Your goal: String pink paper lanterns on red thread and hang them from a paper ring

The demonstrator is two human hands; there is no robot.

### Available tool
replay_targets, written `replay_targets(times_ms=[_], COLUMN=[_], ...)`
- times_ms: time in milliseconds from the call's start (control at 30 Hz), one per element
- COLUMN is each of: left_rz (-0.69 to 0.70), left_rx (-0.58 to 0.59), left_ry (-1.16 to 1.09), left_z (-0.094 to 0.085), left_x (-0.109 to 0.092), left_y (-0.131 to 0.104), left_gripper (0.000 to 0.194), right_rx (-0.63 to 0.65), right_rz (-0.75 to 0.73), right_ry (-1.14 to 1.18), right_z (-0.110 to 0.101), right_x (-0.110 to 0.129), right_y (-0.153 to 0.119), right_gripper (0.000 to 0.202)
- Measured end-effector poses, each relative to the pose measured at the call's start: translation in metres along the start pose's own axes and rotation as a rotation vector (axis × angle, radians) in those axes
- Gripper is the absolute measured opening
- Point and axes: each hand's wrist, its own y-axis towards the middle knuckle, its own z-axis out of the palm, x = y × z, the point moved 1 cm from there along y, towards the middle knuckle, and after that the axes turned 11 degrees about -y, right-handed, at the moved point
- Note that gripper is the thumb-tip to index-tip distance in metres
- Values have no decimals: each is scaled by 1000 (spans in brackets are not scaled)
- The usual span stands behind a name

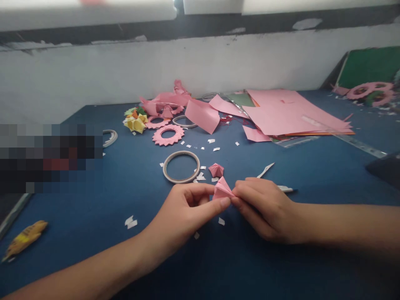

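A small folded pink paper piece (222,189) is held between both hands above the blue table. My left hand (190,208) pinches its left side, with the thumb in front and the index finger behind. The fingertips of my right hand (265,208) are closed on its right corner. Just behind it lies another folded pink paper shape (216,169). To the left of that rests a roll of tape (181,167), flat on the table. A white pointed tool (286,188) is partly hidden behind my right hand.
Pink paper rings (168,142), a yellow paper flower (136,124) and pink sheets (290,112) lie toward the wall. White scraps (131,222) are scattered about. A yellow-brown object (25,239) is at the left; a clear ruler (359,143) at the right.
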Motion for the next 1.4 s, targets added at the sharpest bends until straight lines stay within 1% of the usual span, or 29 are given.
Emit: replay_targets(times_ms=[200,333,400,467,533,667,800,1000,1133,1233,1300,1400], left_rz=[-113,-135,-165,-206,-234,-256,-322,-401,-393,-365,-329,-266], left_rx=[129,157,160,147,121,93,96,39,28,96,117,52], left_ry=[-184,-323,-370,-379,-371,-326,-280,-235,-220,-321,-402,-409], left_z=[2,2,2,2,2,2,2,2,2,2,2,2], left_x=[-4,-6,-5,-5,-4,-4,-6,-9,-8,-6,-4,-1], left_y=[-2,-2,-1,0,-1,-3,-4,-6,-5,-5,-5,-6], left_gripper=[23,18,21,32,38,30,22,18,18,20,28,45], right_rx=[-11,-44,-47,-47,-50,-45,-23,-7,-22,-54,-71,-76], right_rz=[-57,-48,-46,-54,-68,-107,-153,-214,-214,-181,-154,-106], right_ry=[19,31,32,38,43,52,55,75,68,41,14,-15], right_z=[0,-1,-2,-2,-1,-1,-2,-3,-2,-1,0,1], right_x=[1,2,2,2,1,1,1,2,2,2,2,1], right_y=[-3,-3,-2,-2,-2,-4,-3,-1,-1,-2,-3,-3], right_gripper=[23,23,24,25,24,21,23,23,22,22,21,21])
